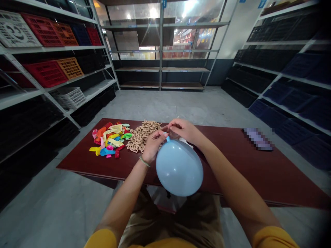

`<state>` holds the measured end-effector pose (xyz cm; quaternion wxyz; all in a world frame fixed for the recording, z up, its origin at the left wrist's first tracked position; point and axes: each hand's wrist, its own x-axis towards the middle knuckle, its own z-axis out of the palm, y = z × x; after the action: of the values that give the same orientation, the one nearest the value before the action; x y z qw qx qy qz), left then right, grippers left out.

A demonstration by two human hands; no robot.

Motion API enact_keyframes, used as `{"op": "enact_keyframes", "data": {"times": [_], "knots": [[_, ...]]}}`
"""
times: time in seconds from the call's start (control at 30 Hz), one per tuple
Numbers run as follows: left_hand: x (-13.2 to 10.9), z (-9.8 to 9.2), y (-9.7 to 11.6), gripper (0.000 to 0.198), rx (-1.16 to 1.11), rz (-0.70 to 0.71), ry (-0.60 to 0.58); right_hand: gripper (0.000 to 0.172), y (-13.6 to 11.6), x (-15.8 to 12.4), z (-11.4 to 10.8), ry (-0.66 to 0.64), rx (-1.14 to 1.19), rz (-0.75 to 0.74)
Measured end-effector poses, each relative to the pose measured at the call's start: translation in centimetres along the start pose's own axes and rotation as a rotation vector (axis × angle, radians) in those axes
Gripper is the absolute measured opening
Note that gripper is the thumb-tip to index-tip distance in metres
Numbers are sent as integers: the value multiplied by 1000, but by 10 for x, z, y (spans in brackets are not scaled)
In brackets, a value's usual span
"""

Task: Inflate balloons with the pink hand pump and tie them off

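An inflated light blue balloon (179, 168) hangs over the near edge of the dark red table (232, 162). My left hand (152, 144) is closed around the balloon's neck, just left of it. My right hand (183, 130) pinches the same neck from the right, fingers pressed together. Both hands meet above the balloon's top. A heap of flat, uninflated balloons in many colours (111, 139) lies on the table to the left. Beside it sits a pile of tan rubber bands or loops (142, 134).
Metal shelving with red, orange and white plastic crates (46, 72) lines the left wall. Dark crates fill the shelves (284, 79) on the right. A blurred flat object (258, 138) lies on the table's right side. Grey concrete floor (181, 103) stretches beyond the table.
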<state>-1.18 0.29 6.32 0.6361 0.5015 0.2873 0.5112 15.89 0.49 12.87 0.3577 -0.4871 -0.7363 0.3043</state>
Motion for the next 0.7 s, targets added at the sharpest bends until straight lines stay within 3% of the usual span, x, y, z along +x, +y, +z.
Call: {"op": "enact_keyframes", "data": {"times": [0.33,0.43,0.7], "knots": [[2,-3,-4,25,71,127,84,3,-12,-12,8,68,-186,-143],[1,-4,1,26,113,116,99,1,-9,-16,6,14,-231,-157],[7,-15,27,24,283,-13,30,20,-10,-30,9,45,-512,-242]]}}
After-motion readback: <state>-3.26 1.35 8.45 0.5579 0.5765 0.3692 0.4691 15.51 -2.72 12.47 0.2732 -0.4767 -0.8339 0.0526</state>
